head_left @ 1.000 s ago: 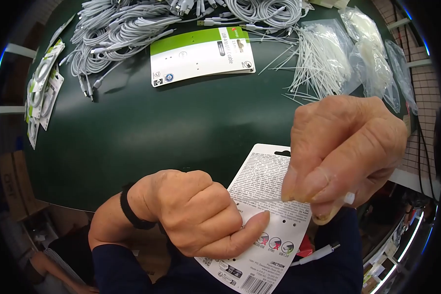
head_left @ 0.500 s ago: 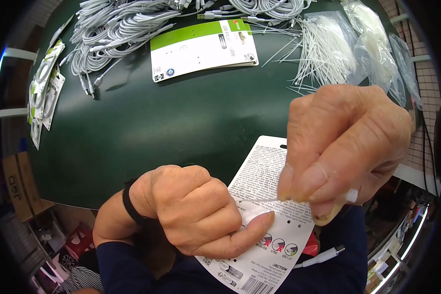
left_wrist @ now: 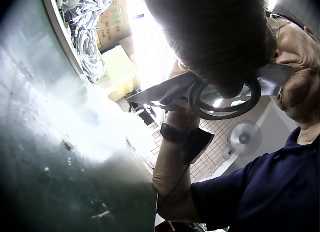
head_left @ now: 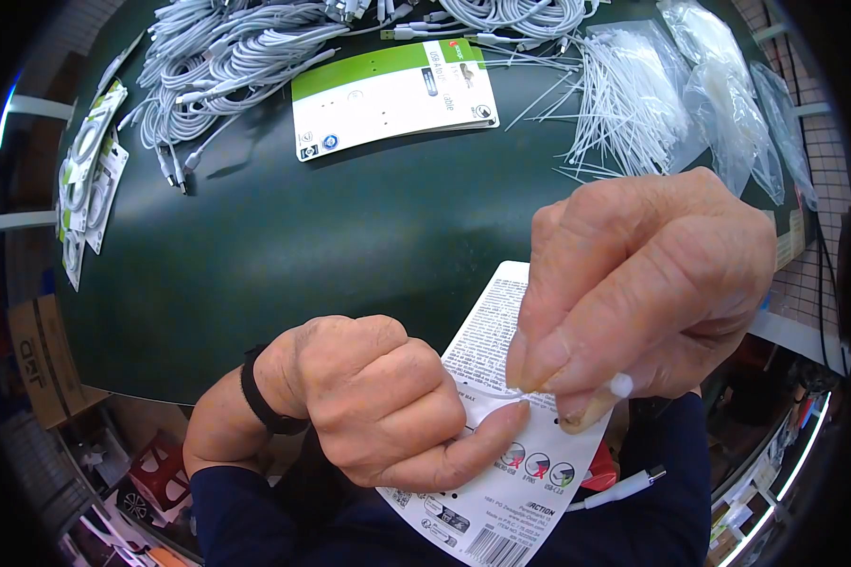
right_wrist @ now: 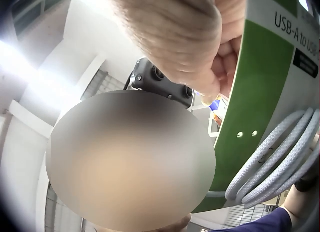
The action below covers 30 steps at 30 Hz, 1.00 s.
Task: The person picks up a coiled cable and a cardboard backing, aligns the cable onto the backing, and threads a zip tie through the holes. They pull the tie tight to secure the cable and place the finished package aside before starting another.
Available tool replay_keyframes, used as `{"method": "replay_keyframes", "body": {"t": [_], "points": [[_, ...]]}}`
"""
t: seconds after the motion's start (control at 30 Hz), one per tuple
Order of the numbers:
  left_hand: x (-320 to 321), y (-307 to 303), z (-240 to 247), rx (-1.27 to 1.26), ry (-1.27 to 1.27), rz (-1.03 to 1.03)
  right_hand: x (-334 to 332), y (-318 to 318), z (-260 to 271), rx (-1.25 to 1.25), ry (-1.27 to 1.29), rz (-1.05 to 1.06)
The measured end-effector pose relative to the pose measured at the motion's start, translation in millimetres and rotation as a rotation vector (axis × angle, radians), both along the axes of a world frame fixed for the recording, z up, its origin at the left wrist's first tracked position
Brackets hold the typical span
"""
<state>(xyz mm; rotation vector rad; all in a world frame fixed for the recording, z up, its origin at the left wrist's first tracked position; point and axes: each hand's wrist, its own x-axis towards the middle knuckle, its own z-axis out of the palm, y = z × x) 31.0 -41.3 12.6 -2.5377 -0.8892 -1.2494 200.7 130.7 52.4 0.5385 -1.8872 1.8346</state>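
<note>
In the head view a white printed card [head_left: 529, 491] lies tilted under the left hand [head_left: 378, 406], whose curled fingers and thumb hold it near its middle. The right hand [head_left: 643, 283], over the card's upper right, pinches a thin white tie [head_left: 482, 391] between thumb and fingertips; its small white head [head_left: 620, 385] sticks out beside the thumb. In the right wrist view the green and white card front [right_wrist: 250, 92] carries a coiled white braided cable [right_wrist: 280, 162]. A white connector [head_left: 624, 489] pokes out past the card's right edge.
Bundles of grey-white cables [head_left: 236, 66] lie at the table's back. A stack of cards [head_left: 388, 104] sits at back centre, with loose white ties [head_left: 624, 104] and plastic bags [head_left: 728, 104] to its right. Cards with cables [head_left: 90, 180] stand at the left edge.
The right hand has moved left and slightly down toward the left hand, bringing the pinched tie's head with it. The left hand keeps its hold on the card.
</note>
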Motion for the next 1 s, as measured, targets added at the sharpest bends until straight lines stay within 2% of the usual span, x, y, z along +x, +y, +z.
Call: {"method": "replay_keyframes", "body": {"t": [0.03, 0.6, 0.73, 0.83, 1.0], "points": [[0, 0, 0, -0.004, 0.001, 0.003, 0, 0, -4, 0.006, 0.067, -0.023], [2, -1, -7, 0.013, -0.034, 0.037, 1, 0, -6, 0.091, 0.034, -0.091], [1, 1, -4, 0.014, -0.016, 0.025, 0, 1, 2, 0.155, -0.039, -0.079], [0, 1, -1, 0.006, -0.009, 0.037, 1, 4, 11, 0.236, -0.177, 0.021], [-2, 1, 0, 0.013, 0.029, 0.052, 4, 2, 5, 0.251, -0.218, 0.040]]}}
